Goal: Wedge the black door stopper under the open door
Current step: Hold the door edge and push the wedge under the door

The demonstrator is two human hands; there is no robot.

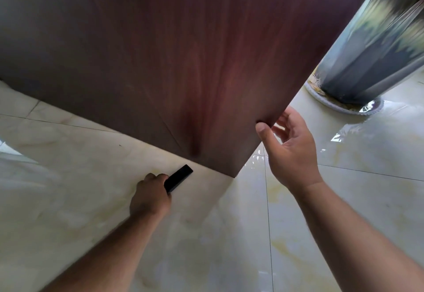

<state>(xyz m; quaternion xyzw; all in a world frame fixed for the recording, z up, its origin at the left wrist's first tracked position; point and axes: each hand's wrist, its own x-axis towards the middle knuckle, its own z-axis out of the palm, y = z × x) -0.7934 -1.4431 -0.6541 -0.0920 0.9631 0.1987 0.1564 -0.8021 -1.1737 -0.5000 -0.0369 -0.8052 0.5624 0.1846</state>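
A dark reddish-brown wooden door [183, 62] fills the upper part of the view, its bottom edge running just above the glossy tiled floor. My left hand [150, 196] is low at the floor, closed around the rear of the black door stopper [179, 178]. The stopper's front end points at the door's bottom edge, a little short of the lower corner, and lies close to it; I cannot tell whether they touch. My right hand [290, 151] grips the door's free vertical edge, thumb on the near face and fingers behind it.
A large blue-grey vase [376, 51] stands on a round white mat [337, 106] at the upper right, just beyond the door's edge. Pale marble-look tiles [229, 234] with thin dark joints cover the floor.
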